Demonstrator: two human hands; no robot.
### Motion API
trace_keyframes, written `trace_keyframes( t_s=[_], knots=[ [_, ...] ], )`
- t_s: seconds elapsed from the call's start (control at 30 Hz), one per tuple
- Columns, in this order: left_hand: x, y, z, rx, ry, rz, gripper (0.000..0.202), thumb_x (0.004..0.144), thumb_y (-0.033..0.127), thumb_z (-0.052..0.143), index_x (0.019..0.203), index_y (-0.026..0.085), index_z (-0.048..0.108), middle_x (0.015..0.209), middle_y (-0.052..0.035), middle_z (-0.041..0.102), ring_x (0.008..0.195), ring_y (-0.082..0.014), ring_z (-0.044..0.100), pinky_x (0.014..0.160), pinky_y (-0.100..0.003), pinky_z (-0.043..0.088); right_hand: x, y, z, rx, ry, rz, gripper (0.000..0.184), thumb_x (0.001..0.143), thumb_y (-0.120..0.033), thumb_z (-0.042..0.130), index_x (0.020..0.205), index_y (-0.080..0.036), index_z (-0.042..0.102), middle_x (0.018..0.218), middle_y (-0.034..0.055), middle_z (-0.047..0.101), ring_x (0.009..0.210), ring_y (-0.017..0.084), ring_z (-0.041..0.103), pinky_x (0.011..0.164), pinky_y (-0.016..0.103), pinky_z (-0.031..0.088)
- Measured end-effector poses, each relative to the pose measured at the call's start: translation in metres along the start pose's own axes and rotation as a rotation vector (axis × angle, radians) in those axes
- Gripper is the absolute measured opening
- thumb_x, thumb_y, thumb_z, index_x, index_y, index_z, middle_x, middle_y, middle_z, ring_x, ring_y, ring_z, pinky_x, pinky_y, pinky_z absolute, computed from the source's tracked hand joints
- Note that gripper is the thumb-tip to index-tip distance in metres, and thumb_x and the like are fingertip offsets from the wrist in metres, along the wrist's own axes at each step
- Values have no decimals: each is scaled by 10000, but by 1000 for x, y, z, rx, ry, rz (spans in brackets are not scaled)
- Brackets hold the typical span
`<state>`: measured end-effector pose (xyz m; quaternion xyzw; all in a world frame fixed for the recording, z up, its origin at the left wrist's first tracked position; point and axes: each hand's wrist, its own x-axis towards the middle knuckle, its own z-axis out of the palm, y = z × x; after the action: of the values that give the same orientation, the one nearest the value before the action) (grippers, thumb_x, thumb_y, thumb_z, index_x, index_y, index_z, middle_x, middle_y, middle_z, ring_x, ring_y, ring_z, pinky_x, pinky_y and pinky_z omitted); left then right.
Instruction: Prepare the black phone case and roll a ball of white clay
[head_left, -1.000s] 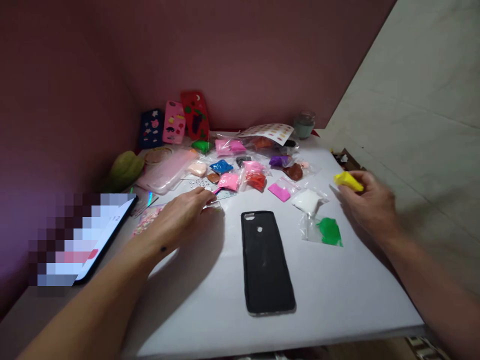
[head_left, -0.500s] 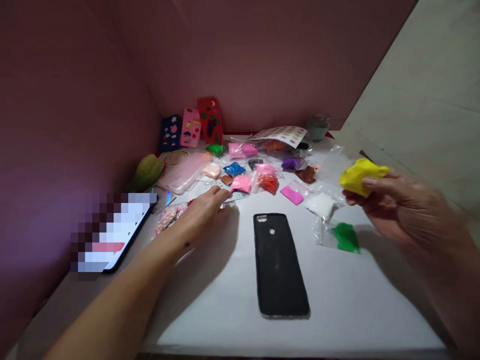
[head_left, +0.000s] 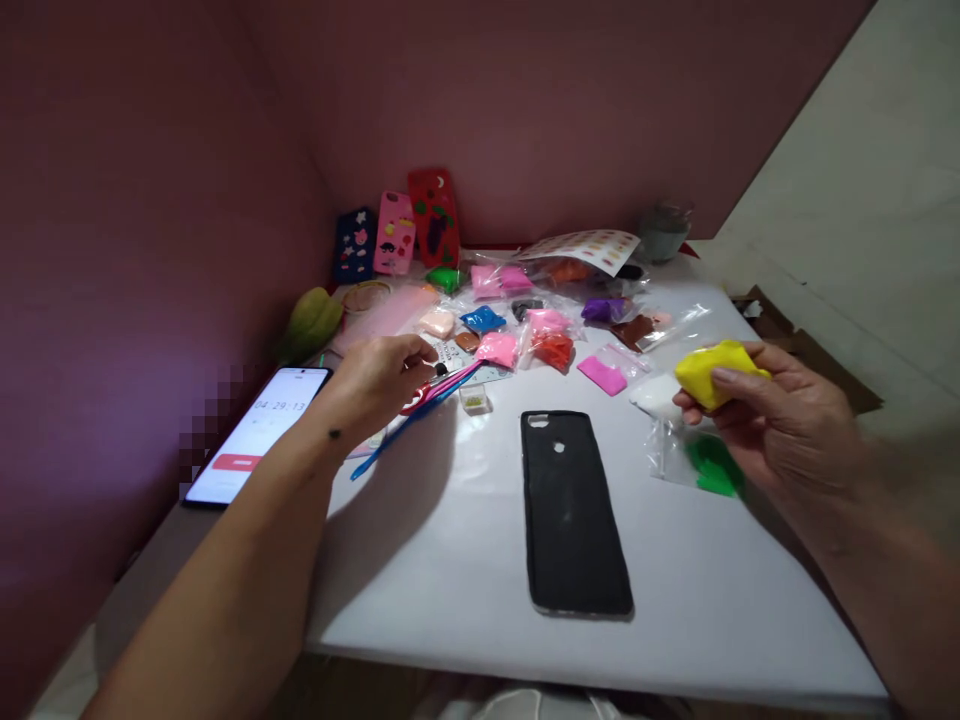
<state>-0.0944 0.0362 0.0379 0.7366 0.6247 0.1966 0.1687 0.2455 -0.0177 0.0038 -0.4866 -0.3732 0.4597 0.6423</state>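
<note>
Yellow clay, one soft lump, is held in the right hand above the right side of the white table. The thumb lies over the lump and the other fingers curl under it, so the hand is closed around it. The table fills most of the view and stands in a corner of dark pink walls. On its middle a black phone case lies flat, apart from both hands. Near the left edge a phone lies with its screen lit. Three decorated cases lean on the far wall, and in front of them small clay bags of many colours are spread. Below the right hand lie a green clay bag and, just beside it, a white clay bag. The left hand has its fingers pinched on a bundle of thin tools, red, pink and blue, probably modelling sticks. The blue one slants down toward the table. A small clear box stands just beside them.
</note>
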Motion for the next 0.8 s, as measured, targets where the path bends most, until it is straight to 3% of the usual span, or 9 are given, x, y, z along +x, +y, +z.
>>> trace_keyframes(
  t_s=[0.1, 0.27, 0.47, 0.67, 0.8],
  knots=[
    [1, 0, 0, 71, -112, -2, 242, 775, 272, 571, 933, 175, 726, 687, -26, 686, 592, -165, 569, 563, -260, 375, -1, 0, 0, -4, -4, 12, 246, 664, -230, 819, 858, -178, 677, 773, 25, 643, 578, 164, 629, 455, 237, 498],
    [1, 3, 7, 105, -218, 23, 303, 778, 322, 594, 1035, 207, 704, 761, -19, 696, 653, -173, 589, 582, -263, 372, -3, 0, 0, 0, 46, 13, 264, 625, -209, 842, 827, -152, 681, 782, 19, 622, 609, 127, 592, 492, 220, 514],
    [-2, 13, 17, 93, -294, 44, 282, 820, 396, 568, 928, 180, 712, 743, -27, 654, 653, -177, 553, 580, -275, 336, -4, -2, 3, -13, 44, 27, 240, 616, -201, 827, 799, -146, 681, 748, 21, 615, 585, 121, 570, 477, 219, 495],
    [1, 10, 19, -73, -427, 66, 341, 883, 447, 496, 796, 161, 659, 589, 10, 543, 546, -118, 470, 531, -243, 346, -3, -3, 3, -17, 58, 7, 236, 593, -187, 810, 791, -140, 690, 740, 30, 617, 576, 129, 570, 447, 219, 480],
    [-1, 12, 15, -352, -576, 25, 376, 886, 452, 523, 650, 161, 554, 541, 25, 469, 492, -79, 399, 481, -214, 326, -3, -3, 2, -2, 65, 7, 247, 589, -180, 808, 806, -144, 697, 750, 30, 625, 569, 126, 575, 440, 217, 487]
  ],
)
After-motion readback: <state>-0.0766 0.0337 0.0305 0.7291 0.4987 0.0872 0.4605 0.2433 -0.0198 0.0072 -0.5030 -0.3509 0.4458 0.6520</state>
